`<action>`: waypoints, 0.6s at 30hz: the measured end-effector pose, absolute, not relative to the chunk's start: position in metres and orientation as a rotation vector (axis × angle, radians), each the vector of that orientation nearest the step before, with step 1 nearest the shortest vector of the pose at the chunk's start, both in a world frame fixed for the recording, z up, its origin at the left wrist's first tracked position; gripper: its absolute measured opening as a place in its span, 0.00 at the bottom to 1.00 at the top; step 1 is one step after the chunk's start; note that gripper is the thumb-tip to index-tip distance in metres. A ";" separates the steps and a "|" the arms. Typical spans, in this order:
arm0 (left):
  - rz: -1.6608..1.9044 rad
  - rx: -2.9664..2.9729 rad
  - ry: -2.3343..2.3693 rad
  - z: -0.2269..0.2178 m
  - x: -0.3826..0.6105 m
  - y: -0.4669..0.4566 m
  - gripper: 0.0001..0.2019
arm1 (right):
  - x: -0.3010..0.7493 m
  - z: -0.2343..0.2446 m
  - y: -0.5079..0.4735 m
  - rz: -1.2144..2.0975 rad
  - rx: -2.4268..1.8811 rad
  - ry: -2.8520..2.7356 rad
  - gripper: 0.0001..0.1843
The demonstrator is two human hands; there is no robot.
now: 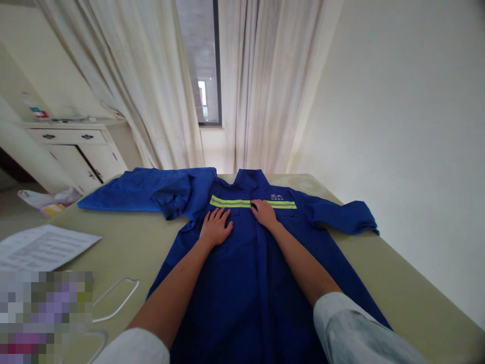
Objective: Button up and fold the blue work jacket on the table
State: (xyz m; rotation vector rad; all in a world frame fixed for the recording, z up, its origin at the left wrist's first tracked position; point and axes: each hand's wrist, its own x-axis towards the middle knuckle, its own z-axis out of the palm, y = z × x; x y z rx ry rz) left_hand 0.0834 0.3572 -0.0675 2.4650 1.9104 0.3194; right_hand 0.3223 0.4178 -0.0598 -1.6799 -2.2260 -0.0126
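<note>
A blue work jacket (242,283) lies front up with its collar toward the far edge of the table. A yellow-green reflective stripe (231,202) crosses its chest, and a small white logo (277,197) sits above the stripe. My left hand (215,227) rests flat on the left chest, fingers spread just under the stripe. At the front placket my right hand (264,213) has its fingers drawn together on the fabric edge, over the stripe. The jacket's lower end runs out of view beneath my arms.
Another folded blue garment (125,189) lies at the table's far left, partly under a sleeve. Printed paper (45,245) and a white cord (117,285) are on the table (140,242) at left. A wall (417,151) borders the right; a white cabinet (81,151) stands back left.
</note>
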 end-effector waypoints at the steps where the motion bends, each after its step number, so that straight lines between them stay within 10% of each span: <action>1: 0.318 2.466 1.910 -0.068 0.083 0.357 0.31 | 0.324 -0.061 0.420 -0.001 -1.659 -2.232 0.16; 18: 0.276 2.472 1.915 -0.074 0.081 0.360 0.32 | 0.316 -0.058 0.412 -0.181 -1.724 -2.218 0.14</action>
